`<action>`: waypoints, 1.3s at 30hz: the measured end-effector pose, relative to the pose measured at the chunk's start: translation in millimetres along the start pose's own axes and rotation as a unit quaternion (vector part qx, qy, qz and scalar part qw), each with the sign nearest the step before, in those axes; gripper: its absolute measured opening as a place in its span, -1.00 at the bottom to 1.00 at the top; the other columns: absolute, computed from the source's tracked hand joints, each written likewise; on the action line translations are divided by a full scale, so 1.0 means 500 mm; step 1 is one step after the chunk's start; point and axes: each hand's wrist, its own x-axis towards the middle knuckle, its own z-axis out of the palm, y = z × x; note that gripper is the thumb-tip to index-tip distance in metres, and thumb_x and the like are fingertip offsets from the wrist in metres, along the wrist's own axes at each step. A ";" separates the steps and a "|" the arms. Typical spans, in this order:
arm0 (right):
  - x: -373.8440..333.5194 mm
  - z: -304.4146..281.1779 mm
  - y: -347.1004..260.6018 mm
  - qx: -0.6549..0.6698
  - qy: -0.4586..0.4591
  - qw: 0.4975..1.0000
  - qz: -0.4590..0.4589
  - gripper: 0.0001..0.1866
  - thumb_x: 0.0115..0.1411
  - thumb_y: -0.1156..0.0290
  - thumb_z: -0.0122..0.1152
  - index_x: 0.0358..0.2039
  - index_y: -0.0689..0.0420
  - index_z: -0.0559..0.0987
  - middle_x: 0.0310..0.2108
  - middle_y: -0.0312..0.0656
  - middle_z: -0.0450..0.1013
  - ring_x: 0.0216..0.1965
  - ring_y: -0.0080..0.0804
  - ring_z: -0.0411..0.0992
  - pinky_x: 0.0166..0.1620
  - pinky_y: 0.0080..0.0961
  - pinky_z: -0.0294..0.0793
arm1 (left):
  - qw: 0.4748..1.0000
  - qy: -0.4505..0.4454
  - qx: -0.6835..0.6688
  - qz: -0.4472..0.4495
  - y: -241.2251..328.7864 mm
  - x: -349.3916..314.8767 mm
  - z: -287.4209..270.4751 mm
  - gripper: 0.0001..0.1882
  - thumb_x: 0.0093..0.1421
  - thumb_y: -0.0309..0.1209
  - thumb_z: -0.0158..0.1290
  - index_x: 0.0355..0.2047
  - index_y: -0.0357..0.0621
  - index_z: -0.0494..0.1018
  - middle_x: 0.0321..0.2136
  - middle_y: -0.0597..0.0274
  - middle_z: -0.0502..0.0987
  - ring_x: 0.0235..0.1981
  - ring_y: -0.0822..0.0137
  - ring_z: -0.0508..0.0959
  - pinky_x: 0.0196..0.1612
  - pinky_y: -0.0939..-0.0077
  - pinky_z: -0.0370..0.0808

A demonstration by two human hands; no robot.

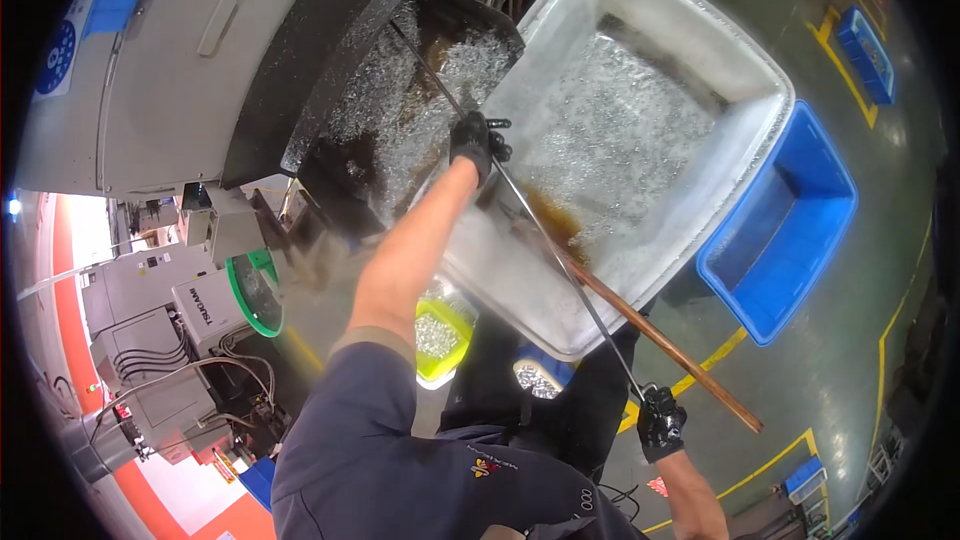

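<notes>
Green shop floor (800, 380), yellow lines (722, 350), blue bin (815, 210) next to big white tub (500, 285) of metal shavings (620, 130). Long rod (515, 192) slants over tub's corner into grey machine's tray (480, 20), left hand's grip (478, 143) wrapped partway along, right hand's grip (661, 425) clamped on near end.

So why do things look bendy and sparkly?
In the head view, the fisheye lens bends the edges of the grey machine and blackens the corners; in that head view, light glints off the metal shavings in the white tub, while the metal rod looks fairly sharp.
</notes>
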 end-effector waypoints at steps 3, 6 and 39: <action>-0.048 0.010 0.035 0.023 0.004 0.999 0.023 -0.88 0.10 0.45 0.07 -0.40 -0.06 0.56 -0.54 -0.23 0.40 -0.47 -0.21 0.45 -0.52 -0.25 0.35 | 0.999 -0.029 0.009 0.024 -0.057 -0.048 0.020 -0.44 0.37 0.00 -0.24 -0.39 -0.27 0.48 -0.81 0.23 0.29 -0.88 0.28 0.25 -0.78 0.35 0.31; -0.115 0.043 0.069 0.040 0.006 0.999 0.021 -0.88 0.13 0.43 0.07 -0.38 -0.08 0.56 -0.53 -0.22 0.39 -0.48 -0.21 0.45 -0.51 -0.25 0.35 | 0.998 -0.057 -0.007 0.020 -0.085 -0.066 0.002 -0.50 0.36 -0.02 -0.18 -0.37 -0.25 0.45 -0.80 0.20 0.30 -0.86 0.25 0.30 -0.77 0.30 0.31; -0.143 -0.103 0.107 0.087 -0.103 0.991 -0.016 -0.64 0.15 0.51 0.02 -0.10 -0.17 0.61 -0.19 -0.19 0.55 -0.24 -0.16 0.53 -0.25 -0.27 0.53 | 0.996 0.022 -0.026 -0.078 -0.225 -0.182 -0.311 -0.31 0.40 0.02 -0.42 -0.23 -0.35 0.54 -0.68 0.11 0.43 -0.59 -0.03 0.58 -0.43 0.12 0.63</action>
